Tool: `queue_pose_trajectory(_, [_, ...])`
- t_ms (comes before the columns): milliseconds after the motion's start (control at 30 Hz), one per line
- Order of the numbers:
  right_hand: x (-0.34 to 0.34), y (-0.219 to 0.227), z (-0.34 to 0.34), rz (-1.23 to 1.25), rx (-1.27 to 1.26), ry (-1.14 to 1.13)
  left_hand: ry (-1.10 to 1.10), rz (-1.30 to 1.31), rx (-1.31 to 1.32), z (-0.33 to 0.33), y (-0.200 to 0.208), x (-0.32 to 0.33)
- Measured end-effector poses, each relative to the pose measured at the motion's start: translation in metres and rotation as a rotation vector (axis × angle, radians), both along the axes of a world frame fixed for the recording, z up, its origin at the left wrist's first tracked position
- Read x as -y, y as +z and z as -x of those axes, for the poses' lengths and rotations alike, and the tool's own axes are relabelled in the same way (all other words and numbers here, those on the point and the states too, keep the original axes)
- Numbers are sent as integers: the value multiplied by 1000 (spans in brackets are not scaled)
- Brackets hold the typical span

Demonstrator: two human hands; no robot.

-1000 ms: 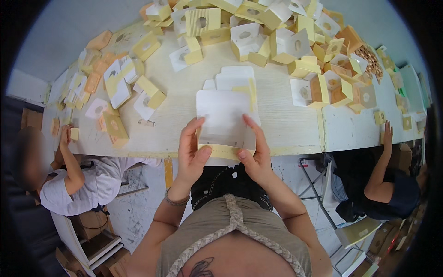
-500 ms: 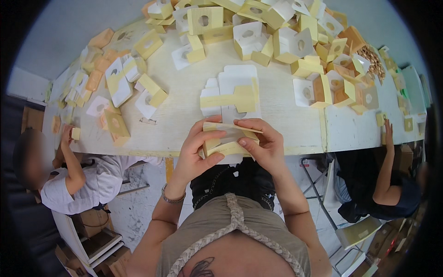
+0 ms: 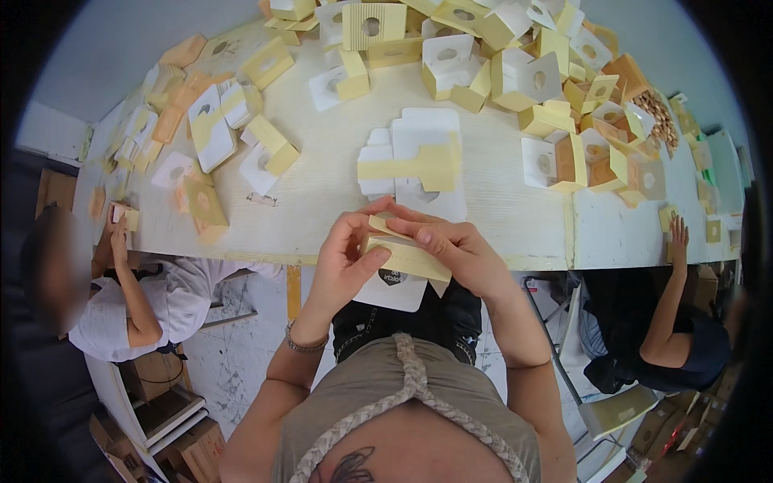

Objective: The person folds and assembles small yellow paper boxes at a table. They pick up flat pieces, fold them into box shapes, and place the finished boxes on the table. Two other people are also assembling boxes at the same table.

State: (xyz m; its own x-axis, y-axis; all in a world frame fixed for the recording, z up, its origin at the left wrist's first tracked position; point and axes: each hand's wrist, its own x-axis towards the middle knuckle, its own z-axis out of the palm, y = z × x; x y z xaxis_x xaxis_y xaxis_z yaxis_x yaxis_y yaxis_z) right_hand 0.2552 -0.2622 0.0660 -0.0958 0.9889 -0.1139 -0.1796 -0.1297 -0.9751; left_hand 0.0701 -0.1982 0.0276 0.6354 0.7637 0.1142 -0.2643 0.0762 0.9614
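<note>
A small pale-yellow carton (image 3: pixel 415 261), part folded, is held between my two hands at the table's near edge. Its white flap (image 3: pixel 400 296) with a dark printed mark hangs down toward my lap. My left hand (image 3: pixel 348 259) grips the left end, thumb on the yellow front panel and fingers behind. At the other end, my right hand (image 3: pixel 453 248) is closed over the carton's top, its fingers lying across the upper panel. The carton's inside is hidden by my fingers. Just beyond my hands lies a stack of flat white-and-yellow carton blanks (image 3: pixel 441 138).
Many folded yellow cartons (image 3: pixel 527 76) are heaped at the back and right. More cartons (image 3: pixel 203 205) lie on the left, beside orange ones (image 3: pixel 169 121). A pile of small brown pieces (image 3: pixel 656 117) sits far right. Co-workers sit at left (image 3: pixel 157 310) and right (image 3: pixel 680 346).
The carton has been turned and its opening pressed narrower; its white flap now hangs lower in view. My right hand has moved left over the top, closer to the left hand.
</note>
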Motion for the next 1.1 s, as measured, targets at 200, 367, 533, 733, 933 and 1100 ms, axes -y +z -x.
queue_pose_trajectory(200, [5,5,-3,29,121,-12,-39,6,112,3,0,1])
queue_pose_trajectory(367, [3,4,-14,44,69,35,-56,-77,81,-2,1,5])
queue_pose_trajectory(533, [2,1,-7,-38,158,-6,37,-266,-16,-6,0,3])
queue_pose_trajectory(733, [19,-9,17,-444,494,-110,97,-180,23,3,-11,-3])
queue_pose_trajectory(933, [24,-36,19,-571,432,-249,63,-153,120,-2,-9,-2])
queue_pose_trajectory(1100, [14,-43,5,-414,342,-105,-11,-170,53,8,-37,-10])
